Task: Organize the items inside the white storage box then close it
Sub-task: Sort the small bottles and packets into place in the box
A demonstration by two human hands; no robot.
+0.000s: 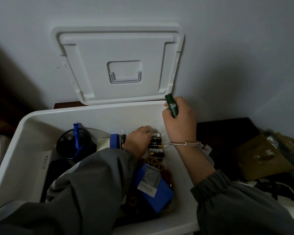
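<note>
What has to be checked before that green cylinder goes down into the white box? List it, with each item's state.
1. Grip on the small dark green cylinder: ok, the right hand has its fingers wrapped round it, above the box's back right corner.
2. Landing room in the white plastic storage box: ok, bare floor shows right of the row of black and white batteries.
3. Left hand out of the way: not ok, it is down at the batteries.
4. White square lid clear of the opening: ok, it leans open against the wall.
5. Cylinder's cap tight: cannot tell.
</note>
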